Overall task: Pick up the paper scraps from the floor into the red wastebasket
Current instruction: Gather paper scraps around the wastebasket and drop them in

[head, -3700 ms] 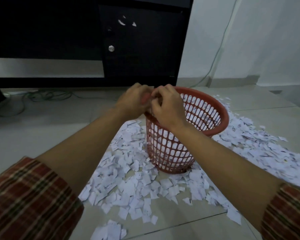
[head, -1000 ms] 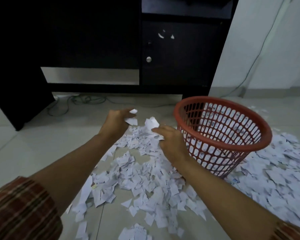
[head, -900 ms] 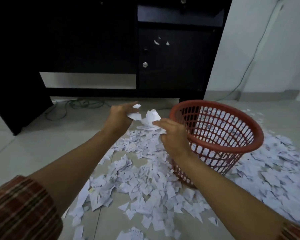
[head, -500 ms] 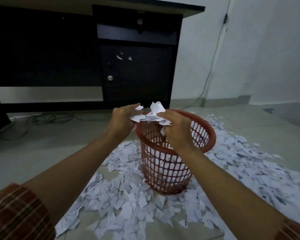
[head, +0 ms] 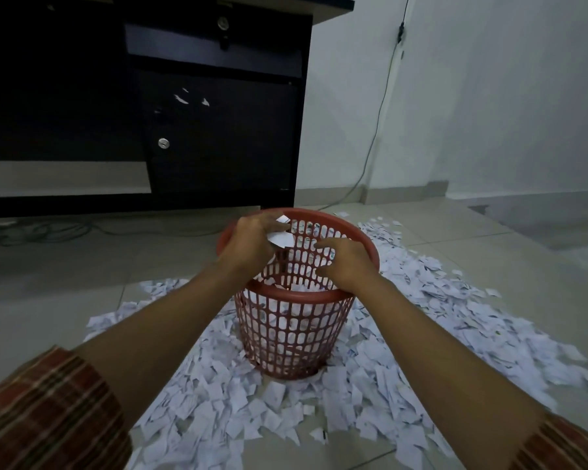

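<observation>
Head view: pale tiled floor [head: 65, 266] before a dark desk [head: 218, 130] and white wall, strewn with white paper scraps [head: 404, 351] all around an upright red wastebasket [head: 286, 334] that holds more scraps inside. Left hand [head: 252, 245] over the basket mouth, fingers curled, pinching a few white pieces [head: 280, 237]. Right hand [head: 348, 262] above the near rim, fingers loosely spread, holding nothing visible.

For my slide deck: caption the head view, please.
Both hands, left hand and right hand, drop paper scraps into the red wastebasket.
</observation>
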